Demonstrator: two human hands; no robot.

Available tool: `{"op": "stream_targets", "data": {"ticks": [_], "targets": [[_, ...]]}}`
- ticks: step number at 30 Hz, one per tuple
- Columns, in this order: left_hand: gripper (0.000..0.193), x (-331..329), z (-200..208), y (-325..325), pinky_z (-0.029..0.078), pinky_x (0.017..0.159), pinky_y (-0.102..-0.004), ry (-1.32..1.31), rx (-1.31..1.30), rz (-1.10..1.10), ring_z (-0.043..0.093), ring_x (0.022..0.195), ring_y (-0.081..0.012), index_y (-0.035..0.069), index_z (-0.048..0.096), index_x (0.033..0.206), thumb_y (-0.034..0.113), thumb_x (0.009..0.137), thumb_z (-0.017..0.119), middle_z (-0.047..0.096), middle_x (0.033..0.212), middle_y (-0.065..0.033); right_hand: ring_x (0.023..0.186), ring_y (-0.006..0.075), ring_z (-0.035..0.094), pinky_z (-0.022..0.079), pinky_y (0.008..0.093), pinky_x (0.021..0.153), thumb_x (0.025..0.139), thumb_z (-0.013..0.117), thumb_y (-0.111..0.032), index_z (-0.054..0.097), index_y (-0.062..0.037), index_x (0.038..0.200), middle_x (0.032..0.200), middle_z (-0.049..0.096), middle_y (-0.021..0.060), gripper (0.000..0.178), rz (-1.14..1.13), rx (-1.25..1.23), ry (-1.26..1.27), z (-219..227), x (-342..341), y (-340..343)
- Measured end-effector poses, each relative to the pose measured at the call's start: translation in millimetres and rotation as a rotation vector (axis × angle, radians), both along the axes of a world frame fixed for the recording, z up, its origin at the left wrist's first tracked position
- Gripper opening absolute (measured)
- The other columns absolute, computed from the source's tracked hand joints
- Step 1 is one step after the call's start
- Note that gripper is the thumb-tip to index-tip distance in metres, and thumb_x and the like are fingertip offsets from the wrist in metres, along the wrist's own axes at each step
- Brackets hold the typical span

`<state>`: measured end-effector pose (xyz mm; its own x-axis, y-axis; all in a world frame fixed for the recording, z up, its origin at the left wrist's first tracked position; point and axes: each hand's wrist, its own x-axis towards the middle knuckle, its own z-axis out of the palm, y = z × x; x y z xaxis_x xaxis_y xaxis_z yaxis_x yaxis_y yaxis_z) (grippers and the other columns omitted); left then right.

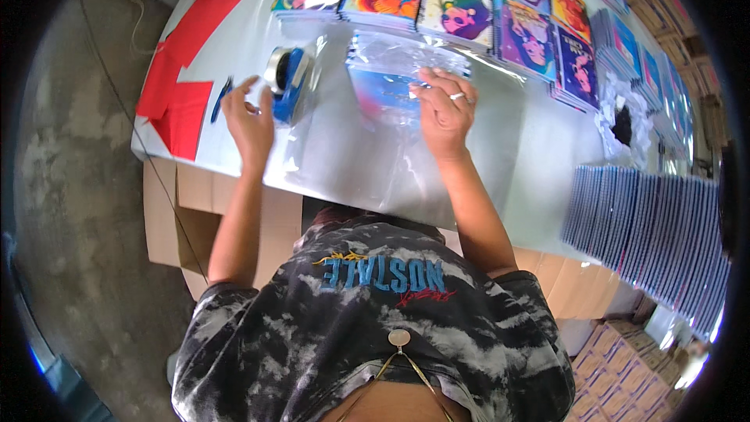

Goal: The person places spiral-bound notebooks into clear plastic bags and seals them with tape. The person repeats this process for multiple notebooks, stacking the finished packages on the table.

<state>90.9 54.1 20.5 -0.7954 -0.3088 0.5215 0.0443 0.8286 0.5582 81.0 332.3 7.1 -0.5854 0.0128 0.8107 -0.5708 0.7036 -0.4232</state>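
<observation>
In the middle of the table lies a stack of spiral notebooks (pixel 383 94) with a blue and pink cover, inside clear plastic wrap (pixel 406 55). My right hand (pixel 447 109), with a ring on one finger, is closed on the wrap at the right side of the stack. Left of the stack stands a blue tape dispenser (pixel 293 90) with a roll of tape (pixel 276 70) on it. My left hand (pixel 251 121) is just beside the dispenser, thumb and fingers apart, holding nothing that I can see. A dark blue slim tool (pixel 222 101) lies partly behind that hand.
Red cloth-like pieces (pixel 183 109) lie at the table's left edge. Bright-covered notebook stacks (pixel 457 12) line the far side. Crumpled white plastic (pixel 625 121) sits at the right, above a long row of notebooks (pixel 644 234). Cardboard boxes (pixel 625 375) stand below.
</observation>
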Motion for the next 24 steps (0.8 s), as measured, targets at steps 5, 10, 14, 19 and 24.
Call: {"op": "stream_targets", "data": {"ticks": [5, 10, 14, 19, 24], "targets": [[0.035, -28, -18, -66, 0.039, 0.055, -0.0288, -1.002, 0.68, -0.01, 0.045, 0.067, -0.0143, 0.001, 0.063, 0.101, 0.032, 0.087, 0.055, 0.059, 0.087, -0.006, 0.092, 0.0168, 0.059, 0.039, 0.0294, 0.084, 0.065, 0.071, -0.001, 0.065, -0.0159, 0.069, 0.092, 0.067, -0.0026, 0.017, 0.017, 0.001, 0.028, -1, 0, -4], [0.029, -20, -41, -95, 0.044, 0.066, -0.0276, -0.847, 1.153, -0.272, 0.049, 0.075, -0.0144, 0.002, 0.064, 0.097, 0.028, 0.087, 0.055, 0.059, 0.091, -0.0048, 0.089, 0.0197, 0.06, 0.042, 0.0292, 0.082, 0.063, 0.075, 0.001, 0.061, -0.0118, 0.067, 0.09, 0.068, 0.0016, 0.019, -0.013, 0.051, 0.04, 2, 0, -7], [0.02, 36, -77, -121, 0.046, 0.087, -0.033, -0.685, 1.2, -0.559, 0.056, 0.098, -0.0197, 0.002, 0.064, 0.089, 0.02, 0.086, 0.056, 0.06, 0.107, -0.0072, 0.091, 0.0175, 0.059, 0.038, 0.029, 0.083, 0.065, 0.073, -0.003, 0.063, -0.0163, 0.067, 0.091, 0.067, -0.0024, 0.017, -0.027, 0.03, 0.031, -3, -1, -7], [0.025, 5, -38, -81, 0.044, 0.052, -0.0266, -0.23, 0.303, 0.264, 0.055, 0.056, -0.0098, 0.0, 0.067, 0.08, 0.022, 0.087, 0.058, 0.067, 0.069, -0.0061, 0.092, 0.0179, 0.059, 0.038, 0.0301, 0.084, 0.065, 0.073, -0.003, 0.062, -0.0162, 0.066, 0.092, 0.067, -0.0024, 0.017, -0.013, 0.032, 0.019, -1, -1, -7], [0.028, 16, 65, 80, 0.035, 0.04, -0.0197, -0.304, 1.121, -0.546, 0.045, 0.043, -0.0053, 0.002, 0.067, 0.076, 0.027, 0.087, 0.061, 0.064, 0.063, -0.0047, 0.092, 0.0177, 0.059, 0.038, 0.0307, 0.083, 0.064, 0.073, -0.002, 0.062, -0.0163, 0.068, 0.093, 0.067, -0.003, 0.018, 0.006, 0.024, 0.022, -3, 1, -4]]}}
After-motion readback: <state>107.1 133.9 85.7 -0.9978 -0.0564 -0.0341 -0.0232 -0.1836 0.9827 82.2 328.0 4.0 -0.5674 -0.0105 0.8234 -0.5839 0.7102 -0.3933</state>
